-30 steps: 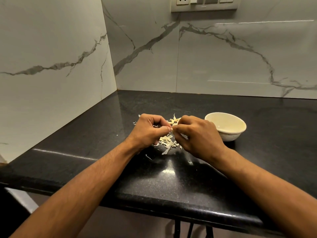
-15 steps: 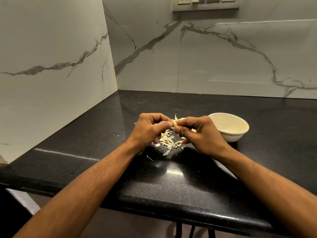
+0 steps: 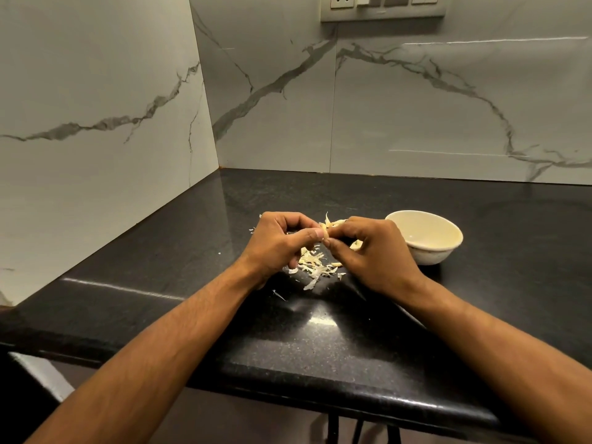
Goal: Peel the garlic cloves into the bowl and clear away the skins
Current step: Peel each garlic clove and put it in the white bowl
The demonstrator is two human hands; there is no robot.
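My left hand (image 3: pixel 278 245) and my right hand (image 3: pixel 371 251) meet fingertip to fingertip above the black counter (image 3: pixel 288 341). Both pinch one small garlic clove (image 3: pixel 326 230), which is mostly hidden by the fingers; a curl of skin sticks up from it. Under the hands lies a loose pile of pale garlic skins (image 3: pixel 315 267). A cream bowl (image 3: pixel 426 238) stands on the counter just right of my right hand; its visible inside holds nothing I can make out.
Marble-look walls close the counter at the back and left, meeting in a corner (image 3: pixel 219 166). A switch and socket plate (image 3: pixel 382 8) is on the back wall. The counter's front edge (image 3: pixel 320 398) runs under my forearms.
Both hands have lifted a little off the skin pile and turned the clove between the fingertips. The bowl and skins have stayed put.
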